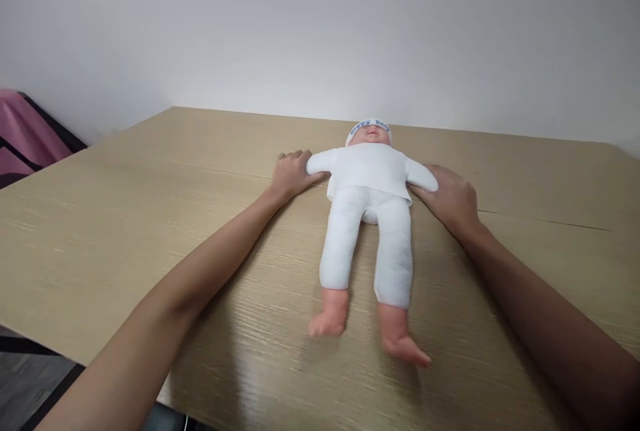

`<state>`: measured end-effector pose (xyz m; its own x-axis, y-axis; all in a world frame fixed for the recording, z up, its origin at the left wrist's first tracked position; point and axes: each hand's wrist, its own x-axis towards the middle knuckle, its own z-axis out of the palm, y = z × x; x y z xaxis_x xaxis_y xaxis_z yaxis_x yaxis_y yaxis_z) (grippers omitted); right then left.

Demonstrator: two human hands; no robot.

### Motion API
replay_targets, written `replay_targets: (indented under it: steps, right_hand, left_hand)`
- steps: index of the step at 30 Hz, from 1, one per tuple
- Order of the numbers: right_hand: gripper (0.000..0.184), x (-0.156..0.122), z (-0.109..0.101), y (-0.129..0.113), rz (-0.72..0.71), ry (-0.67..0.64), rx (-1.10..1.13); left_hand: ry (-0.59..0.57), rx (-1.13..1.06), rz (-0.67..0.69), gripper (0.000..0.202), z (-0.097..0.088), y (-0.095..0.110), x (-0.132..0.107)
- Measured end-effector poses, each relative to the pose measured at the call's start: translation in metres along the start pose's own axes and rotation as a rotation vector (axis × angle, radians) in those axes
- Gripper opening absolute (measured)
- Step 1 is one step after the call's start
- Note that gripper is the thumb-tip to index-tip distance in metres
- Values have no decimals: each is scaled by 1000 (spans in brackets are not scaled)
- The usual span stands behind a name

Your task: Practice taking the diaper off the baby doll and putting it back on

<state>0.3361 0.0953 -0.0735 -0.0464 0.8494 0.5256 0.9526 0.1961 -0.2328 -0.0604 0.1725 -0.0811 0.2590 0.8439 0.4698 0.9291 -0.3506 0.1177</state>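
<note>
A baby doll [369, 218] in a white suit and white cap lies on its back on a light wooden table [125, 218], head away from me, bare feet toward me. My left hand [291, 173] is closed around the end of the doll's left-side arm. My right hand [450, 199] covers the end of the other arm, fingers wrapped on the sleeve. Both of my forearms stretch across the tabletop.
A plain white wall runs behind the table. Something pink with dark framing [25, 141] stands at the far left beyond the table's edge. The table's near edge cuts across the lower left, with dark floor below.
</note>
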Motion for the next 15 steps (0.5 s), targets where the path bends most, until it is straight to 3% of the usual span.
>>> replay_targets:
  steps: [4,8,11,13,15]
  right_hand:
    - [59,17,9,15,-48,-44,-70]
    - [72,-3,4,7,-87,79,-74]
    - [65,-43,-13,-26,-154,167,69]
    - [57,-78,-33,-57,-225,200,150]
    - [49,-120,-63,-89,-297,230,201]
  left_hand:
    - [37,-17,17,90,15,-1,8]
    - [97,-119,-33,105,7,21,-25]
    - [95,-192,-45,96,-32,57,-82]
    - [94,-265,-20,80,-76,86,-136]
    - [124,-356,-2,59,-125,117,-206]
